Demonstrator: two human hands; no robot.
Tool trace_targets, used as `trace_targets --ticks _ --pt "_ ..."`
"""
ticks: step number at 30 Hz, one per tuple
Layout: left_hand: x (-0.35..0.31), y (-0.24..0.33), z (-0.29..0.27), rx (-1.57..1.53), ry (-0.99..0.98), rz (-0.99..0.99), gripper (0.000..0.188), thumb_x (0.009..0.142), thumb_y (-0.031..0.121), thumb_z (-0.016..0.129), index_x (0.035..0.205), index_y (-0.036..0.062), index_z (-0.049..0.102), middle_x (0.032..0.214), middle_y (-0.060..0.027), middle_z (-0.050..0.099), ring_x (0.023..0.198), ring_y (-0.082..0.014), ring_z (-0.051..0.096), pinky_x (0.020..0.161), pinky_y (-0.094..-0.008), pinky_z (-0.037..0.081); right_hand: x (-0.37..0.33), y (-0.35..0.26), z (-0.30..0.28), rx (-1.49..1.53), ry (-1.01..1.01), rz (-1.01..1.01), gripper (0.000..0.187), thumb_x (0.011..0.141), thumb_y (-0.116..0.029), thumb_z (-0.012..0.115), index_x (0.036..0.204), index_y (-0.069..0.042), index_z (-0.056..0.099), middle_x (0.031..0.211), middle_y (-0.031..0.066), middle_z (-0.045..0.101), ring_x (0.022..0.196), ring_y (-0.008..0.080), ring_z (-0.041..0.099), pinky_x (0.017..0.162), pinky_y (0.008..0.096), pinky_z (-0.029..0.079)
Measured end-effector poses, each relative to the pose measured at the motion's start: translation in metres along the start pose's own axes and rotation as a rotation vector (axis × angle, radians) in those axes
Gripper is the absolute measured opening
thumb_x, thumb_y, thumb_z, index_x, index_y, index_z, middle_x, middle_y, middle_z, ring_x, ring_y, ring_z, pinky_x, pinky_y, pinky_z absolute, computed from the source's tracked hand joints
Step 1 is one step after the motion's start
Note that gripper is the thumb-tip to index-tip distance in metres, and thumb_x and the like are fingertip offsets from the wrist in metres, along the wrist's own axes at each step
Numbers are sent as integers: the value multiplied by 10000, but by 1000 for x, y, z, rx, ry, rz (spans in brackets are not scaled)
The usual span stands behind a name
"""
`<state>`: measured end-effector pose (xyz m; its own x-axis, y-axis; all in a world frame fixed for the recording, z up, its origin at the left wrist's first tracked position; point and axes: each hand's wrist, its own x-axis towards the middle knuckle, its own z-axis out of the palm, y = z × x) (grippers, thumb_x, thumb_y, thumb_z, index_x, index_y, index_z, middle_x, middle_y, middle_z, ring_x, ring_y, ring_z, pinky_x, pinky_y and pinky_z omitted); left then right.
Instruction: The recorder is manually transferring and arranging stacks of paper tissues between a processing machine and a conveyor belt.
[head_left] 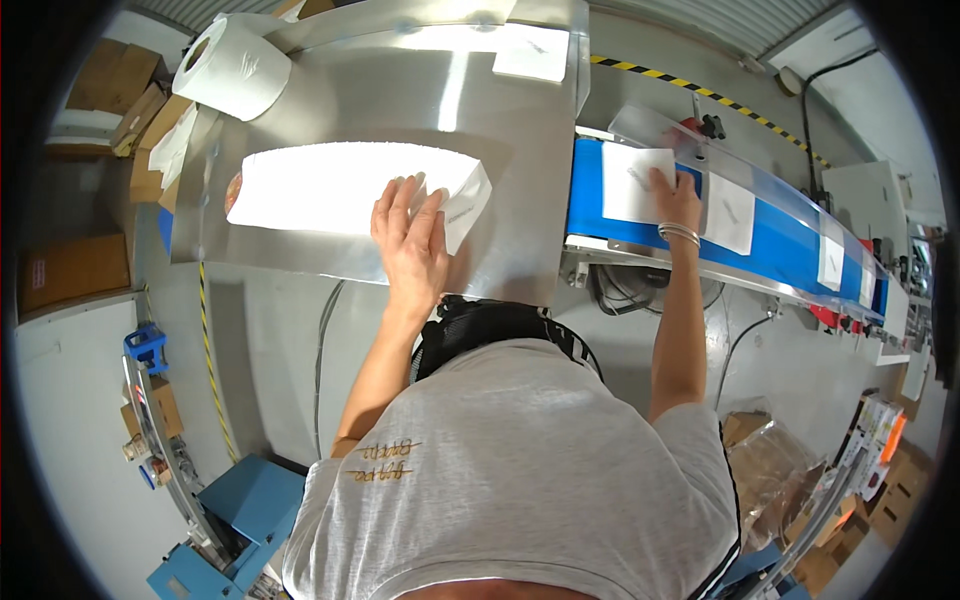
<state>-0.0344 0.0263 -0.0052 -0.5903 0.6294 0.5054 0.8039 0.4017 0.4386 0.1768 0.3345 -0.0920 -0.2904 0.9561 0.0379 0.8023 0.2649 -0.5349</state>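
A long row of white paper packets (310, 190), packed tightly together, lies along the metal table in front of me. My left hand (412, 240) rests on the right part of this row, fingers stretched out and slightly apart, next to a few packets that lean loose at its end. On the right, a flat white square packet (630, 185) lies on the blue conveyor belt (588, 190). My right hand (680, 203) grips its right edge between thumb and fingers. Further along the belt lie several similar packets (731, 215). A reddish-brown thing (234, 192) shows at the row's left end.
A big white roll (232, 68) stands at the table's far left corner, and a white square packet (531, 52) lies at its far right. A clear plastic guard (740, 160) runs along the belt's far side. Cardboard boxes (75, 270) stand at left; cables (325, 350) hang below.
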Motion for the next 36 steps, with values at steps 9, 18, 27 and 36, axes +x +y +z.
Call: trace_targets --ticks 9,18,27,36 --pt "-1 1 -3 10 -29 24 279 769 -6 630 1012 122 680 1354 -138 461 1313 -375 328 1068 -487 229 -48 -120 -10 419 -613 -553 494 770 -131 724 1228 -112 540 1224 100 549 1151 229 514 939 381 437" --pt "7 -11 -11 -35 -76 -54 367 781 16 622 1142 82 621 1382 -194 408 1320 -408 301 1073 -513 217 -49 -131 52 829 -991 -397 358 871 -182 663 1154 -8 530 1033 45 601 922 103 538 824 266 453" --pt "6 -14 -10 -4 -18 16 313 775 -22 620 1063 93 665 1267 -133 533 1233 -356 430 1043 -463 297 3 -5 3 122 -91 -35 493 834 -447 626 1037 1 587 952 186 634 832 360 586 763 398 470" --pt "4 -17 -7 -54 -74 -8 321 749 -11 613 1030 128 678 1378 -149 428 1351 -387 272 1096 -526 137 -48 -119 0 448 -498 -550 511 776 -148 723 1244 -91 525 1198 97 578 1115 229 551 916 360 463"
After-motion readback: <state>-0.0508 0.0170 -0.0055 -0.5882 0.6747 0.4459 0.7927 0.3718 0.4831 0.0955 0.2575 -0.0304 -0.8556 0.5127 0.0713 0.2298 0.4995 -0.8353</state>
